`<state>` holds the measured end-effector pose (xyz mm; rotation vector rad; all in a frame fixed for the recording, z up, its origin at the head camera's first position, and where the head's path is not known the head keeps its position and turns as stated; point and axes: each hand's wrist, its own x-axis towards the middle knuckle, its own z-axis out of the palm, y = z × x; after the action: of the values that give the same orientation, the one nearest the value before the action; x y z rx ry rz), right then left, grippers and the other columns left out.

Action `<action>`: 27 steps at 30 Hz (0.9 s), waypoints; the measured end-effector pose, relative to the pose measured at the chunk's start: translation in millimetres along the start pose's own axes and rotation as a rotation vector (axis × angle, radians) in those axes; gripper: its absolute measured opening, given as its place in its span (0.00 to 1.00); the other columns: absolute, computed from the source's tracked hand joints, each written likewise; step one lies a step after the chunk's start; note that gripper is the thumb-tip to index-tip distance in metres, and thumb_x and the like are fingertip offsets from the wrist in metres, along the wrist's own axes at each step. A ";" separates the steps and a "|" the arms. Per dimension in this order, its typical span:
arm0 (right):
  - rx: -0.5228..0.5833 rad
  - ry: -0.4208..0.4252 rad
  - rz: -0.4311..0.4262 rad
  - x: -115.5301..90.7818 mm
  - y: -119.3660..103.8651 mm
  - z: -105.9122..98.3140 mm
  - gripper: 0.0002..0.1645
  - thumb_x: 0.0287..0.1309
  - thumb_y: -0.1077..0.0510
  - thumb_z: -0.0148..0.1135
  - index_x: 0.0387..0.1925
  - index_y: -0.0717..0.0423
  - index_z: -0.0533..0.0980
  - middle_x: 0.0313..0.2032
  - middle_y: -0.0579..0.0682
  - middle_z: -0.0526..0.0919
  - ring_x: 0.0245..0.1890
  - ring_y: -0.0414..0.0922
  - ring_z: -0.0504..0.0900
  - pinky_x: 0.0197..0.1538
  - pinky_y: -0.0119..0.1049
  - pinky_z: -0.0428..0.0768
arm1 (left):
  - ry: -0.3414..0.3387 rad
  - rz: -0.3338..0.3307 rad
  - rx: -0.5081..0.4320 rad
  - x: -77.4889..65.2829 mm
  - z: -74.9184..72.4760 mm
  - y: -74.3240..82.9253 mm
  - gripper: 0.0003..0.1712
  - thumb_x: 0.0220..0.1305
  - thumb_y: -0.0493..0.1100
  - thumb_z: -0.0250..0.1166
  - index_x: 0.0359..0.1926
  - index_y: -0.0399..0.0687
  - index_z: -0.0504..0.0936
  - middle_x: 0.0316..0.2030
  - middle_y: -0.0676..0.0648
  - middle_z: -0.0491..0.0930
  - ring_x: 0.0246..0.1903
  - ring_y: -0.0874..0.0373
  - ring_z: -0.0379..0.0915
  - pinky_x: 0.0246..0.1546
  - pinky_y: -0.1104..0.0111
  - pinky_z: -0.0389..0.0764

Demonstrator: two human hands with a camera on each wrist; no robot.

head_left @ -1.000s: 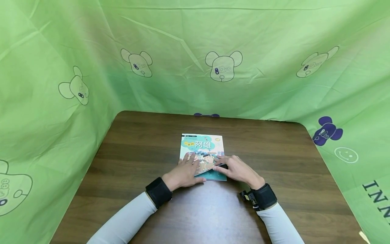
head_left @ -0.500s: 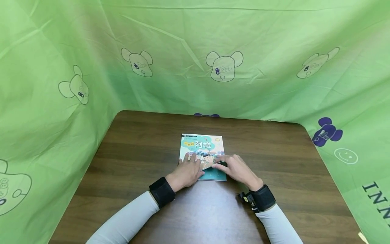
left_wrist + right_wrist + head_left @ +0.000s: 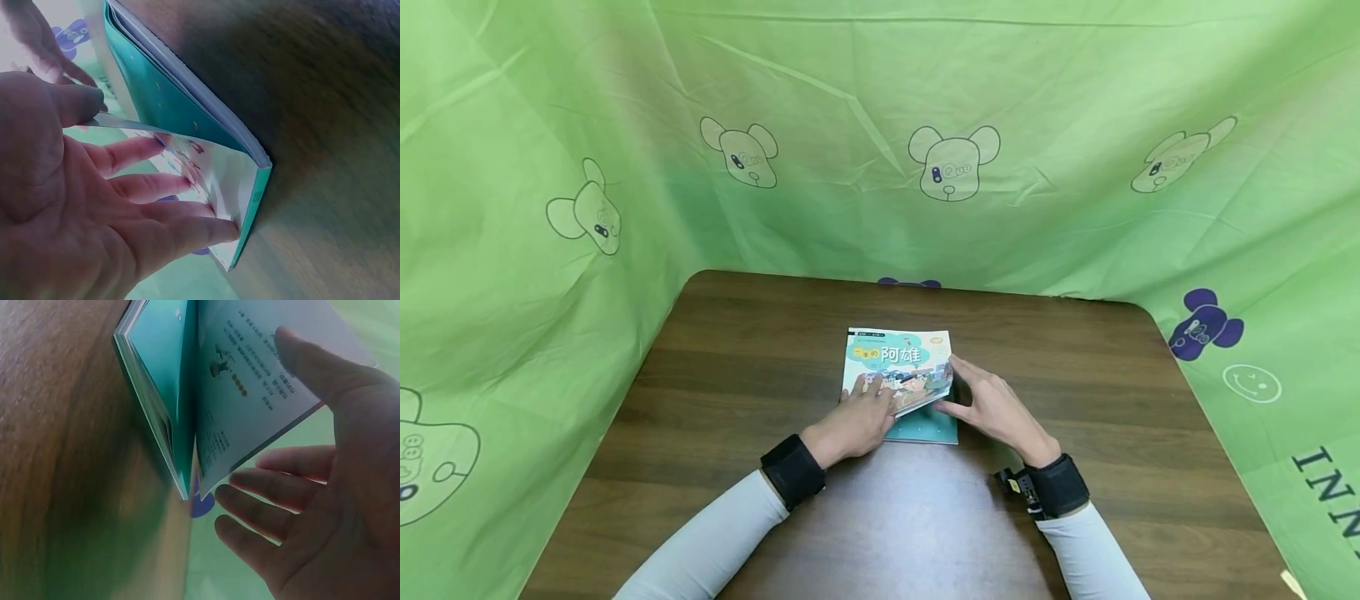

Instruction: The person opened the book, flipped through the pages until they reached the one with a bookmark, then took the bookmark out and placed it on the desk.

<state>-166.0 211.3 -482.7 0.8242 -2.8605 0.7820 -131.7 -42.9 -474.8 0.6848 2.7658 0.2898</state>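
A thin picture book (image 3: 898, 342) lies near the middle of the wooden table, its illustrated front cover lifted at the lower right. Beneath the cover shows a teal page (image 3: 925, 425). My left hand (image 3: 850, 423) holds the cover near the spine side, fingers spread over its outer face and thumb at its lower edge. My right hand (image 3: 996, 407) is at the cover's right side, spread wide, thumb near the lower corner and fingers along the right edge. In the right wrist view, its thumb overlaps the printed inner side of the cover (image 3: 250, 381); the other fingers extend past the edge.
The brown wooden table (image 3: 737, 358) extends around the book on all sides. Green cloth (image 3: 850, 233) with printed bear heads hangs behind the table and at both sides. Black bands (image 3: 792, 471) circle both wrists.
The right hand has shifted right and up to the cover's right edge, its fingers spreading. The cover's lower right part is lifted higher. The left thumb has drawn in to the cover's lower edge.
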 end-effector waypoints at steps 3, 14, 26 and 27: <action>-0.008 0.010 0.014 -0.2 1.0 0.6 0.55 0.51 0.32 0.65 0.69 0.65 0.65 0.66 0.64 0.70 0.61 0.58 0.74 0.56 0.53 0.77 | -0.002 0.007 -0.017 -1.0 -0.6 -1.3 0.27 0.76 0.52 0.44 0.67 0.42 0.65 0.72 0.32 0.57 0.70 0.31 0.51 0.60 0.39 0.65; -0.031 -0.032 0.092 -0.7 -0.1 3.0 0.60 0.51 0.32 0.65 0.71 0.69 0.59 0.68 0.67 0.67 0.60 0.59 0.75 0.56 0.52 0.77 | 0.032 0.038 -0.185 -3.2 -0.9 -12.3 0.23 0.77 0.52 0.42 0.61 0.43 0.68 0.72 0.32 0.58 0.71 0.33 0.49 0.65 0.42 0.60; -0.033 -0.231 -0.107 -1.3 2.7 16.6 0.47 0.51 0.38 0.69 0.65 0.63 0.72 0.70 0.63 0.65 0.69 0.56 0.64 0.68 0.61 0.59 | 0.083 0.078 -0.305 -10.5 -0.9 -25.5 0.27 0.76 0.55 0.43 0.67 0.45 0.65 0.72 0.37 0.61 0.73 0.42 0.50 0.67 0.49 0.60; -0.035 -0.237 -0.112 -1.5 3.0 17.2 0.46 0.51 0.38 0.69 0.65 0.63 0.72 0.70 0.63 0.65 0.69 0.56 0.64 0.68 0.62 0.58 | 0.086 0.079 -0.303 -11.6 -1.0 -26.2 0.29 0.76 0.56 0.43 0.68 0.45 0.64 0.72 0.38 0.60 0.73 0.43 0.50 0.68 0.50 0.59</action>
<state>-164.9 205.8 -499.3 1.1320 -2.9856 0.6601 -133.3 -71.4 -478.0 0.7157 2.6931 0.7528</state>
